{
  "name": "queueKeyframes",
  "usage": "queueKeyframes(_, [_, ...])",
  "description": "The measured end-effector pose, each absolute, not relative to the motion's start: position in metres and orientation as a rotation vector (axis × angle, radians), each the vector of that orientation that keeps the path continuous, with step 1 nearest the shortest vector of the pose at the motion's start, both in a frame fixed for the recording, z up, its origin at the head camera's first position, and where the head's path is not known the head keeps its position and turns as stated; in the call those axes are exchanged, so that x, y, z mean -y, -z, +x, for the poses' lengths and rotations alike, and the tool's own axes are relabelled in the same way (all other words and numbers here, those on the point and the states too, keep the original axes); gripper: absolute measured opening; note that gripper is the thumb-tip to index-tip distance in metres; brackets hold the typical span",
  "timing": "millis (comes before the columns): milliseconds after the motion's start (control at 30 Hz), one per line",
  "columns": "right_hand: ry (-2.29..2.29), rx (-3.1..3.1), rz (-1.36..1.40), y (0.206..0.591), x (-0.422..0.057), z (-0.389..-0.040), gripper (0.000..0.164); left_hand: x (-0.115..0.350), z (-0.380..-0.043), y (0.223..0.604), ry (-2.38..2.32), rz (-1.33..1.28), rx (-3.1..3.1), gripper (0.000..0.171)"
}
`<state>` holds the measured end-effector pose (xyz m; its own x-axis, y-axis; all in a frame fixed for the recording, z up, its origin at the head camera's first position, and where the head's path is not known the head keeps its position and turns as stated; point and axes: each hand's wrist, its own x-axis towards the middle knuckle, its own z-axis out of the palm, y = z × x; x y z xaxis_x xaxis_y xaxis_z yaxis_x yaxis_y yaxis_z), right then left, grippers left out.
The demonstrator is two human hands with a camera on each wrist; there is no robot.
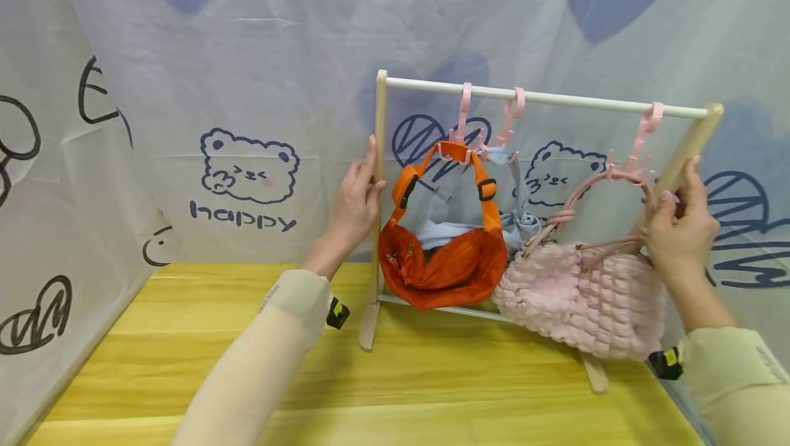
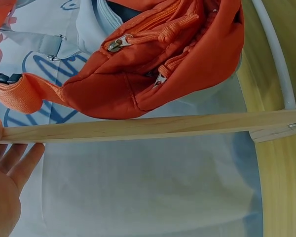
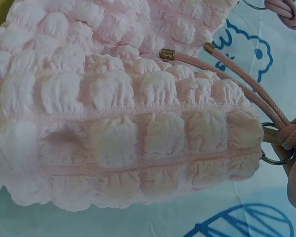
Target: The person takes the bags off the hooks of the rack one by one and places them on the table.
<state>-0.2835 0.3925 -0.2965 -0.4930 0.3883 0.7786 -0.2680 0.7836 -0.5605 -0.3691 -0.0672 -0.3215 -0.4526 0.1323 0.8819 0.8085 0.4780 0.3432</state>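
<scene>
A small hanging rack (image 1: 546, 98) with wooden posts and a white bar stands tilted on the table. My left hand (image 1: 356, 199) holds its left post (image 2: 138, 127) between thumb and fingers. On the other side, my right hand (image 1: 681, 230) grips the right post (image 1: 691, 144), close to the pink bag's handle. An orange waist bag (image 1: 441, 264) hangs from a pink hook (image 1: 464, 113). Behind it hangs a light blue bag (image 1: 444, 230), partly hidden. The puffy pink handbag (image 1: 586, 295) hangs at the right from another pink hook (image 1: 644, 134); it fills most of the right wrist view.
Below the rack lies a yellow wood-grain table (image 1: 247, 364). A pale cloth backdrop (image 1: 296, 55) with bear and heart drawings hangs directly behind. The table's right edge runs close to the rack's right foot (image 1: 594, 372).
</scene>
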Motion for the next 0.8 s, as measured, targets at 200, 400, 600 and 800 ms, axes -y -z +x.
queueKeyframes(200, [-0.843, 1.955, -0.086, 0.296, -0.379, -0.292, 0.055, 0.084, -0.365, 0.321, 1.008, -0.744, 1.914, 0.064])
queueKeyframes(400, [-0.867, 1.936, -0.009, 0.296, -0.362, -0.302, 0.057, 0.104, -0.359, 0.32, 0.997, -0.707, 1.978, 0.068])
queueKeyframes(600, [-0.857, 1.932, 0.017, 0.294, -0.345, -0.313, 0.058, 0.124, -0.356, 0.319, 0.958, -0.693, 1.974, 0.07])
queueKeyframes(800, [-0.886, 1.969, 0.068, 0.294, -0.327, -0.322, 0.056, 0.144, -0.353, 0.32, 0.958, -0.658, 1.987, 0.073])
